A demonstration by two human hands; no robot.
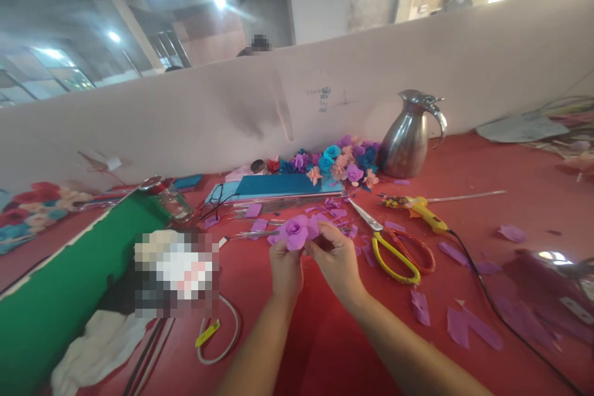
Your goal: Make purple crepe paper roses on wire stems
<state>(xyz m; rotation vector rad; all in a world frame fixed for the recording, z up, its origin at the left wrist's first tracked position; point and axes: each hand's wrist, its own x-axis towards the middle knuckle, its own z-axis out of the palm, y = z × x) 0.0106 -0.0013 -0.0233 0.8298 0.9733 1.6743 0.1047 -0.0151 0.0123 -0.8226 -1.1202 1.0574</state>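
Observation:
A purple paper flower (295, 230) is held up over the red table, facing me. My left hand (285, 266) is closed around its underside. From the right, my right hand (335, 252) pinches a petal at the flower's edge. Both sets of fingertips are partly hidden by the petals. Just right of my hands lie scissors (394, 257) with one yellow and one red handle, blades apart. Purple paper pieces (254, 210) and thin wire stems (273, 205) are scattered behind the flower.
Finished paper flowers (331, 158) are heaped by the partition, beside a steel jug (408, 136). A yellow glue gun (429, 215) with a black cord lies right. At left stand a glass jar (171, 201) and a green panel (60, 297); a white cable loop (236, 322) lies nearby.

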